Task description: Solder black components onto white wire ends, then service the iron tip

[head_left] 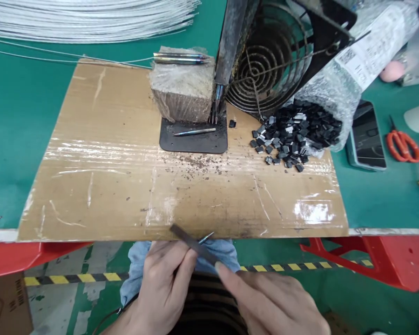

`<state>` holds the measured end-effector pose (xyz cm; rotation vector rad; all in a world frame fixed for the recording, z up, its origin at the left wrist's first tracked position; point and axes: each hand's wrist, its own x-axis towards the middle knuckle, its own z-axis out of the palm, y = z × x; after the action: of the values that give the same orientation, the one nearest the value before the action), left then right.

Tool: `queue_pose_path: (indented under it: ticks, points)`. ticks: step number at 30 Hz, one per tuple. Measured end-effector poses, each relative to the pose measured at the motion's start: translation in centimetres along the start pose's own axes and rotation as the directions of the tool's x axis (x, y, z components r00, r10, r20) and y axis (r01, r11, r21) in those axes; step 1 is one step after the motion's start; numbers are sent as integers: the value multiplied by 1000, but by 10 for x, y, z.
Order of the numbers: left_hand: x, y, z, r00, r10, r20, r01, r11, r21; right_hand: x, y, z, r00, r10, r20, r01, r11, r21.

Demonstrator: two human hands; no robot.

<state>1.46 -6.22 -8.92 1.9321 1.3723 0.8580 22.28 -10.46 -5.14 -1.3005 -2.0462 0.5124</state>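
Note:
A flat dark file [194,243] is in my right hand [270,298], whose forefinger stretches along it. My left hand [167,279] is closed around a slim pointed metal soldering tip [206,237]; only its shiny end shows past the fingers. The file lies across the tip, in front of the cardboard's near edge and over my lap. Another soldering tip [194,132] lies on a black metal plate [195,146]. More soldering tips [181,58] rest side by side on a plastic-wrapped block [185,90] on the plate.
A cardboard sheet [101,186] with dark crumbs covers the bench. Behind it stand a fan with a wire guard [261,70] and a dark upright post [230,42]. Small black pieces [296,130] spill from a plastic bag [356,70]. A phone [367,135] and orange-handled scissors [403,145] lie right; white wires [84,18] back left.

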Motion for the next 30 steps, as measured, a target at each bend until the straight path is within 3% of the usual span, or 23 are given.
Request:
queue_pose_path:
  ticks: [6, 10, 14, 17, 20, 23, 30]
  points:
    - [-1, 1, 0, 1000, -24, -18, 24, 1000, 10, -26, 19, -14, 1000, -11, 8, 12, 992, -129]
    - [0, 2, -1, 1000, -12, -16, 13, 1000, 4, -19, 22, -10, 991, -96, 92, 112, 974, -197]
    - [1, 3, -2, 998, 41, -38, -39, 998, 47, 8, 19, 11, 994, -83, -75, 66, 975, -214]
    - [1, 3, -3, 997, 66, -40, -62, 994, 89, 12, 17, 16, 987, -78, -143, 51, 981, -187]
    - [1, 3, -3, 998, 58, -22, -56, 994, 92, -3, 16, 4, 997, -51, -56, 36, 969, -243]
    - [0, 3, -2, 999, 48, -10, -47, 996, 82, -11, 16, -5, 994, -88, 70, 103, 963, -250]
    - [1, 5, -4, 1000, 12, -14, -12, 1000, 26, 7, 16, 14, 991, -91, -98, 68, 973, -220]
